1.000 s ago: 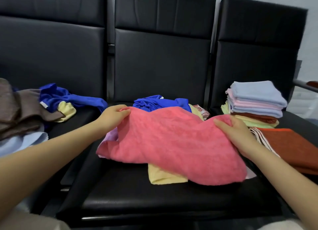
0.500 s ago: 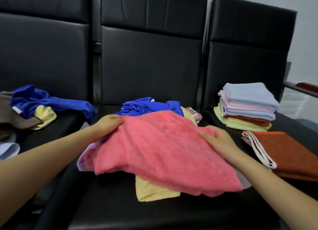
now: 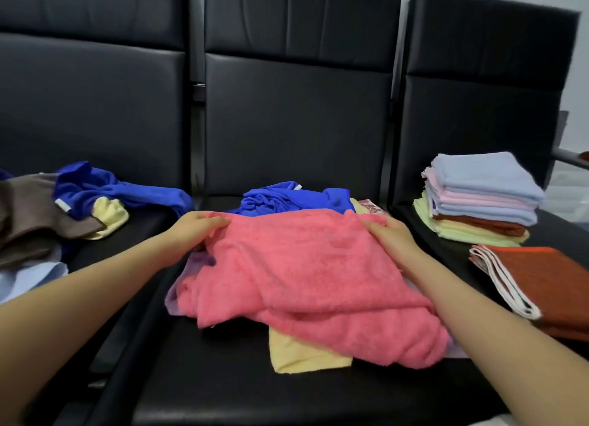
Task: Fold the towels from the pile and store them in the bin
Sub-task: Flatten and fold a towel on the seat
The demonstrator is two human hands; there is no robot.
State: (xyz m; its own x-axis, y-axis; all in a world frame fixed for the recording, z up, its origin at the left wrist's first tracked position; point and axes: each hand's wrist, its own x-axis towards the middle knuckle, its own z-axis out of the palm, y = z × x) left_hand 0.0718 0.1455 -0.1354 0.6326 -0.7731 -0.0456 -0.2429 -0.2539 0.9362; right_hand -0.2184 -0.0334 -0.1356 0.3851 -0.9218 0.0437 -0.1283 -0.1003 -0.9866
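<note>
A pink towel lies rumpled on top of the pile on the middle black seat. My left hand grips its far left corner. My right hand grips its far right edge. Under it show a yellow towel, a lilac cloth and a blue towel behind. No bin is in view.
A stack of folded towels stands on the right seat, with a folded rust-orange towel in front of it. On the left seat lie unfolded brown, blue, yellow and pale blue towels. Black seat backs rise behind.
Both hands have stayed on the pink towel's far corners while drawing closer together, bunching the cloth. The camera view has shifted slightly.
</note>
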